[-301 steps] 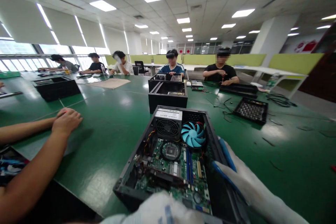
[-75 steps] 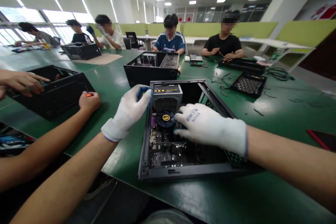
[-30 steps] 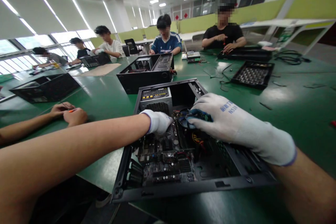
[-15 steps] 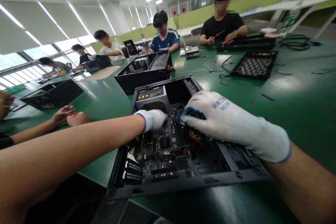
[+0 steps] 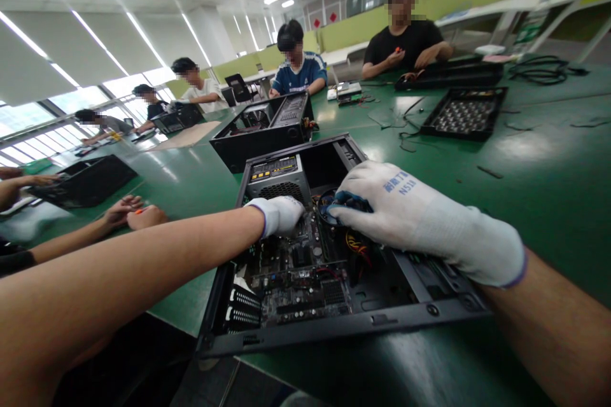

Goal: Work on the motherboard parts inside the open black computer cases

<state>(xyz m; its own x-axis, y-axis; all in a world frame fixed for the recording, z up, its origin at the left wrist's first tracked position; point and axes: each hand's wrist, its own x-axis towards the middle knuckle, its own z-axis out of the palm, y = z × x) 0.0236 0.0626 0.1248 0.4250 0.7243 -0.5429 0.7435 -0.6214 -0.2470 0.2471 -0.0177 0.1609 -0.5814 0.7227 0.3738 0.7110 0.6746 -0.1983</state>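
Note:
An open black computer case (image 5: 305, 334) lies on its side in front of me, its motherboard (image 5: 300, 280) facing up. My right hand (image 5: 386, 200), in a white glove with blue-coated fingers, is closed around the edge of a round black fan (image 5: 327, 206) above the board. My left hand (image 5: 279, 215), also gloved, reaches in beside the power supply (image 5: 277, 179). Its fingers are curled down at the board's upper part; the fingertips and whatever they hold are hidden. Yellow and red wires (image 5: 357, 248) lie below my right hand.
Another open case (image 5: 262, 146) stands just behind mine. At left, a co-worker's hands (image 5: 138, 215) hold something orange near a further case (image 5: 90, 181). On the right lie a black tray-like panel (image 5: 465, 114) and black cables (image 5: 544, 70). Several people sit around the green table (image 5: 539, 172).
Both my hands stay almost where they were at the fan and board. The view has shifted slightly. At far left, a person's hands now reach onto the neighbouring case, which has moved left.

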